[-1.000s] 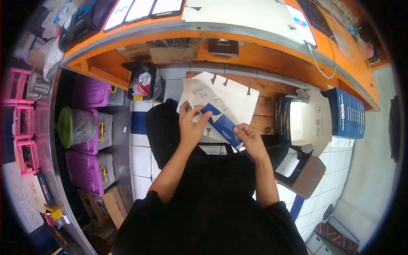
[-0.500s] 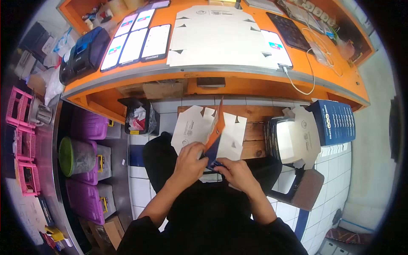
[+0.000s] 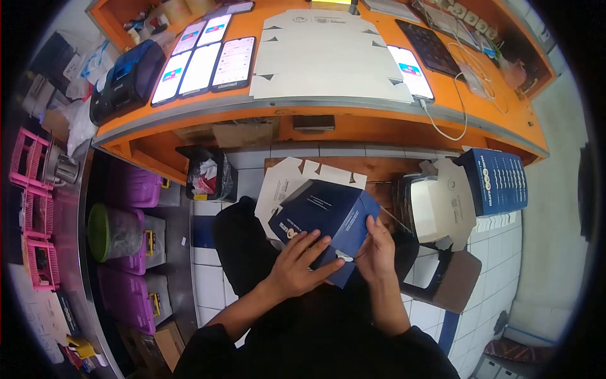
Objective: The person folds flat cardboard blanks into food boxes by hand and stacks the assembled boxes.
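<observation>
A dark blue folding cardboard box [image 3: 320, 211] with white print is tilted over my lap, held between both hands. My left hand [image 3: 297, 262] lies along its near left side, fingers stretched over the blue card. At the right edge, my right hand [image 3: 377, 249] grips the card with the thumb up along the side. A small torn-looking white patch shows on a flap between the hands. Behind the box, flat unfolded box blanks [image 3: 285, 182], white side up, lie on a wooden surface [image 3: 379, 174].
Right of my lap are an open white-lined box [image 3: 432, 208] and a blue printed box [image 3: 499, 183]. The orange counter [image 3: 303, 117] ahead carries phones [image 3: 233, 62], stacked white blanks [image 3: 325, 60] and a tablet [image 3: 429, 45]. At left stand a bin [image 3: 211, 180] and purple-lidded tubs [image 3: 129, 297].
The partly folded card, seen edge-on with orange showing, has turned so its blue printed faces point up. My right hand has moved right and up along its side; my left hand has spread over it.
</observation>
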`<state>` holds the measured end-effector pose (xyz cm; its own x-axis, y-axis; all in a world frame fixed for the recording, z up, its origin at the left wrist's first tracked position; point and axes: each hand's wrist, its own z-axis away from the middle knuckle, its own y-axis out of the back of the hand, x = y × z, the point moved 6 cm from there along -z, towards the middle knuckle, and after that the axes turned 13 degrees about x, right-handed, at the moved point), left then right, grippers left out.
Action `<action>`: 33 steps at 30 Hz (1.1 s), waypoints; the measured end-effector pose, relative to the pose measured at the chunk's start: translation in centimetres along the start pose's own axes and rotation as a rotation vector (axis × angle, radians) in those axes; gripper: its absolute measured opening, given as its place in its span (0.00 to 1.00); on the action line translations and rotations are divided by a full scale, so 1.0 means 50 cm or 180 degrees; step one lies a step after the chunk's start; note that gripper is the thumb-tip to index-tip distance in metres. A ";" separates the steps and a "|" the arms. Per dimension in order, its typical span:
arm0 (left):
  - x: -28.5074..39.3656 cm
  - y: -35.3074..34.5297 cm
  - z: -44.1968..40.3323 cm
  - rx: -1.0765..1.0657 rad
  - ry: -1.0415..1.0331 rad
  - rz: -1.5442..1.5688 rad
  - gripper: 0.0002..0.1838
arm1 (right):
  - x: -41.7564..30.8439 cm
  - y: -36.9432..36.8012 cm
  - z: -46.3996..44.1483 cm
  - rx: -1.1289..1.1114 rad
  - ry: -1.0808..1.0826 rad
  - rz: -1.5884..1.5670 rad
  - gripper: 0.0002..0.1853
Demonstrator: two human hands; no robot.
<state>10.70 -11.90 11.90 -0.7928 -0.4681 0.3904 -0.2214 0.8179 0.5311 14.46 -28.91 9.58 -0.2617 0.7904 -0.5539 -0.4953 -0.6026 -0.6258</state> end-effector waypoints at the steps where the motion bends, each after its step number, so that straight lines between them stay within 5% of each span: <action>1: -0.005 0.004 -0.002 0.0096 -0.0055 -0.0076 0.26 | 0.015 0.012 -0.004 -0.0095 -0.0040 -0.0059 0.16; 10: -0.021 -0.006 -0.025 0.0299 0.0410 -0.0050 0.21 | 0.102 0.043 0.007 -0.0222 -0.0074 0.0060 0.11; 12: -0.021 -0.003 -0.024 0.0422 0.0544 0.0095 0.22 | 0.117 0.044 0.010 -0.0479 -0.0065 0.0160 0.20; 16: -0.031 -0.002 -0.023 0.0550 0.0778 -0.0090 0.23 | 0.126 0.023 0.025 -0.0549 0.0219 0.0115 0.19; 25: -0.035 -0.003 -0.021 0.0506 0.0903 0.0379 0.20 | 0.118 0.083 0.011 0.0003 0.0853 0.1207 0.18; 33: -0.015 0.001 -0.031 0.0746 0.0931 0.0008 0.18 | 0.107 0.020 0.038 -0.0385 0.0606 0.0633 0.18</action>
<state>12.17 -12.02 12.82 -0.6053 -0.5140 0.6078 -0.3705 0.8577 0.3564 11.02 -25.06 7.03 -0.1780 0.6275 -0.7580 -0.3446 -0.7613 -0.5492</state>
